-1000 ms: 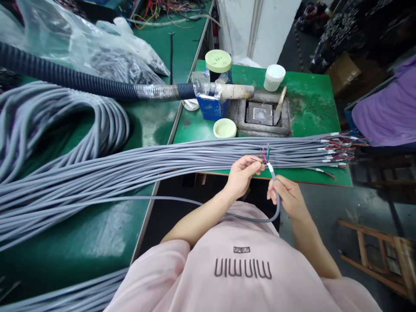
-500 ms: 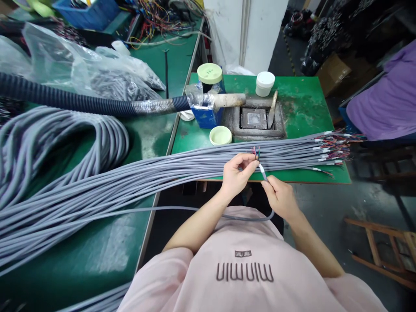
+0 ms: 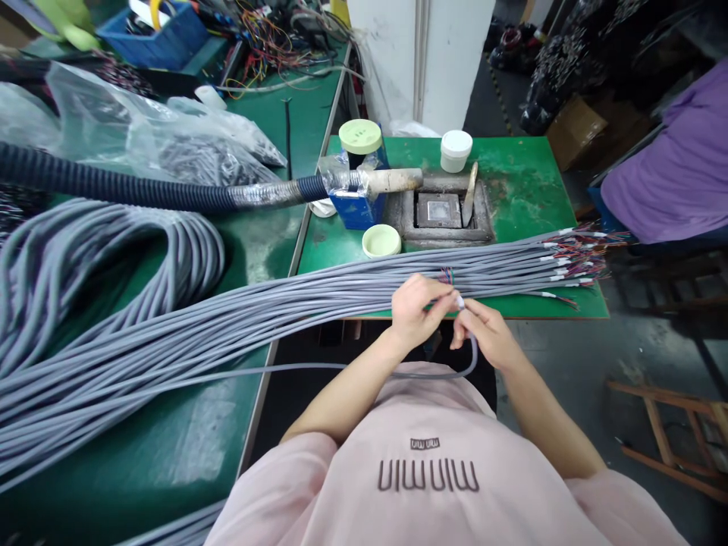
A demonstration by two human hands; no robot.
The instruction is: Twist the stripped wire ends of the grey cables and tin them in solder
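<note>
Just in front of the green table's edge, both of my hands meet at the end of one grey cable. My left hand is closed, pinching the thin coloured wires that fan out of that end. With thumb and fingers, my right hand grips the cable near its white sleeve. From there the cable loops down and runs off to the left. Beyond my hands lies a thick bundle of grey cables, their stripped ends showing coloured wires at the right.
A solder pot sits on the green table with a spatula across it. Nearby are a white tub, a pale green dish and a ribbed hose. A person's purple sleeve shows at the right.
My right hand has slid up the cable to the white sleeve, closer to my left hand. The cable end has dropped slightly towards me. The view has shifted a little.
</note>
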